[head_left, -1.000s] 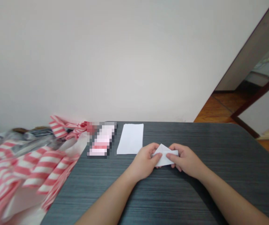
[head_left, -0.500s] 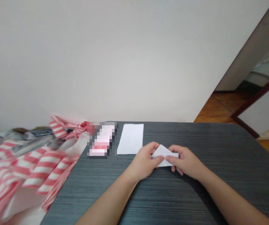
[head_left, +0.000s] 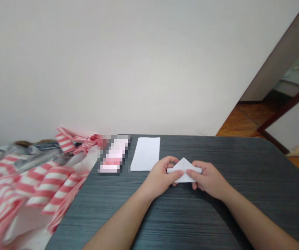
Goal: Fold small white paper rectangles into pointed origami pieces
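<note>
A small piece of folded white paper (head_left: 184, 164) is held up between my two hands, its pointed tip facing away from me. My left hand (head_left: 162, 176) pinches its left side, thumb on top and fingers behind. On the other side, my right hand (head_left: 208, 177) grips it the same way, and the two thumbs nearly meet at the middle. Narrow ends of the paper stick out sideways toward each palm. The fingers partly hide its back and lower edges.
A stack of white paper sheets (head_left: 146, 154) lies on the dark table (head_left: 108, 208), left of my hands. Beside it is a pixelated pinkish object (head_left: 114, 156). Red-and-white striped cloth (head_left: 48, 182) is heaped left of the table. A pale wall (head_left: 149, 69) stands behind.
Both hands and the folded paper have shifted slightly away and to the right. The paper looks more even, with its side ends showing more narrowly; the thumbs still press its middle.
</note>
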Motion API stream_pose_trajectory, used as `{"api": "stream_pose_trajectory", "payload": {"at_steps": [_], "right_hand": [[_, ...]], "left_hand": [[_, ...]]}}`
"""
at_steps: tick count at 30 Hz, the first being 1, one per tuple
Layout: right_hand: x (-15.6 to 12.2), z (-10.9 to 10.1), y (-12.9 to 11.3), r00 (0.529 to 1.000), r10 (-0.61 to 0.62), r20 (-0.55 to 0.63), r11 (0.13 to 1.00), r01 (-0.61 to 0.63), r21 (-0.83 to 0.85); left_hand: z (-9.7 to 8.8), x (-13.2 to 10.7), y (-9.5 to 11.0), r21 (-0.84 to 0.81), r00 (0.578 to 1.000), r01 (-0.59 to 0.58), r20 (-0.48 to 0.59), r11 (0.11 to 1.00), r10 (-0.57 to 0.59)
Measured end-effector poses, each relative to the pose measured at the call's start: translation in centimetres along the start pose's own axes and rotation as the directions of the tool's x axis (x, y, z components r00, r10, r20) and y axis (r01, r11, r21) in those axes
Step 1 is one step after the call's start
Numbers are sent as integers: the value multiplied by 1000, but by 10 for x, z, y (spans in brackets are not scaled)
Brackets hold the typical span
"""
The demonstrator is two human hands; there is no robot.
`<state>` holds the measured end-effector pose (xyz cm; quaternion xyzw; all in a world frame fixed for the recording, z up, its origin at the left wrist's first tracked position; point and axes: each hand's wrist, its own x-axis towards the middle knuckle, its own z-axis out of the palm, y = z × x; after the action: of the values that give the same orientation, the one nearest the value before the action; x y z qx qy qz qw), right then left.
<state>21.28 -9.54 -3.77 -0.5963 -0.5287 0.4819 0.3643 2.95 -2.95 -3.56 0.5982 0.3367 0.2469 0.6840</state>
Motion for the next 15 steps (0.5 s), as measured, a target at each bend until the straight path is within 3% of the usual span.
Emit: {"api": "stream_pose_trajectory", "payload": {"at_steps": [5,15], "right_hand": [[1,0,3,1000,3,-13,1000,-3,25],[2,4,-2,999,47,16,999,-47,0]], "left_hand": [[-3,-4,7,145,999,16,48,989,-24],[-4,-6,8,236,998,22,52,972,-35]]}}
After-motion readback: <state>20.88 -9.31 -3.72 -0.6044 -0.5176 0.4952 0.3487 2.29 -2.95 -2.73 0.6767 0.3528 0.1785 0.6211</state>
